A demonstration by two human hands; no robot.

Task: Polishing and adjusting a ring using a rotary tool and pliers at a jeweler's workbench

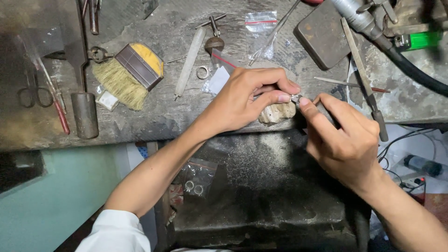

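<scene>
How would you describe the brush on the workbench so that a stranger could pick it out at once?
Start at the grey workbench and look to its left half, beyond the left hand. The brush lies there beside a dark metal cylinder. Alone among the thin metal tools, it has pale straw bristles and a yellow-edged block.

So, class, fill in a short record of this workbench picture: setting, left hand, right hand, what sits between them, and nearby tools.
Setting: worn grey workbench, seen from above
Left hand: pinches a small metal piece between thumb and forefinger
Right hand: fingertips meet the same piece; whether it grips a tool cannot be told
Support: pale worn wooden peg at the bench edge, under the piece
Nearby: brush, scissors, ring, file, green lighter, black hose
</scene>
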